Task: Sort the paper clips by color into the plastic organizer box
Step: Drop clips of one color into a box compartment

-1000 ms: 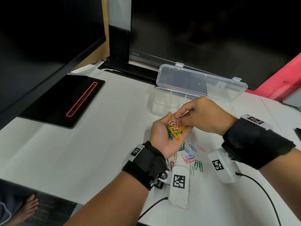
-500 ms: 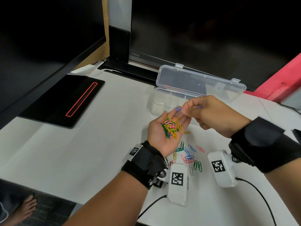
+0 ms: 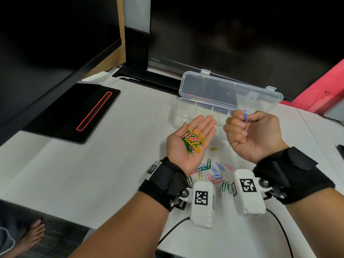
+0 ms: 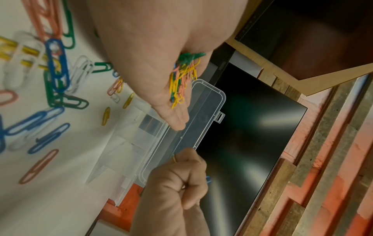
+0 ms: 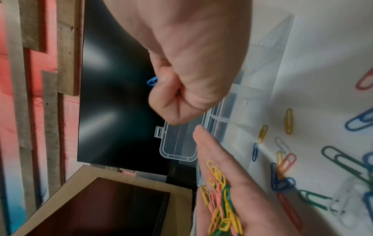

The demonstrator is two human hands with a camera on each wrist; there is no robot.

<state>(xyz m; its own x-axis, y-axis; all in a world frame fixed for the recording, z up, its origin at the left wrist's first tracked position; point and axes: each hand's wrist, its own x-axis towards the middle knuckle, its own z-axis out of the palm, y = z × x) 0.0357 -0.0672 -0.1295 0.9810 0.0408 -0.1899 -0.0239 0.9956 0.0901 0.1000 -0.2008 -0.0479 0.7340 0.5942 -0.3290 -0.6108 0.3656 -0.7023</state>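
The left hand [image 3: 188, 144] lay palm-up near the middle of the head view, fingers straight and close together, carrying a tangled heap of clips [image 3: 193, 140] — yellow, pink and green — in the hollow of the palm. To its right, the right hand [image 3: 255, 135] was curled into a loose fist, thumb and forefinger pinched on a single blue paper clip [image 3: 245, 116] that stood upright above the knuckles; in the right wrist view only the clip's rounded blue end [image 5: 152, 81] poked out past the fingertips.

Just above both hands in the head view stood the clear plastic organizer box [image 3: 197, 110], its lid [image 3: 229, 90] tilted open and back against the dark monitor [image 3: 242, 40]. Its dividers showed; what lay in the compartments I could not tell.

Lower in the frame, between the two wrists, loose clips [image 3: 214, 172] in blue, green, pink, yellow and white were scattered on the white table [image 3: 93, 174], and one yellow clip [image 3: 214, 148] lay apart, nearer the hands. A black pad with a red outline [image 3: 74, 112] sat at the left — well clear of everything.
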